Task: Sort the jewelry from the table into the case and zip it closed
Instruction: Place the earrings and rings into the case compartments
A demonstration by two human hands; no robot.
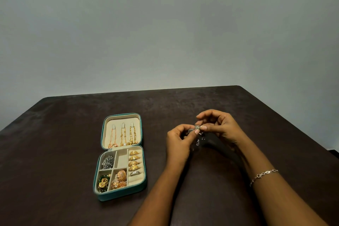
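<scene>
Pinched between the fingers [203,127] of left hand [178,139] and right hand [220,126], both curled in around it: a small silver filigree earring [197,127] with dangling bits, raised off the dark brown bench [55,152], well to the right of the open teal zip-round jewelry case [120,196]. Probably being untangled or fitted with its back; too small to tell which. Best kept low over the bench, against losing any dropped part. Steady the flower-shaped head with one hand and work only with the other; no tugging on the hanging pieces. Once tidy, carry across to the case and lower into the tray, likely beside the matching silver cluster [108,162] in the upper-left compartment, or into the bare cream slot [122,159] just beside it. Set down gently rather than tossed, clear of the gold domed rings [134,160] along the ring roll. Not yet zipped; lid flat open with three gold chains [122,135] hung inside.
</scene>
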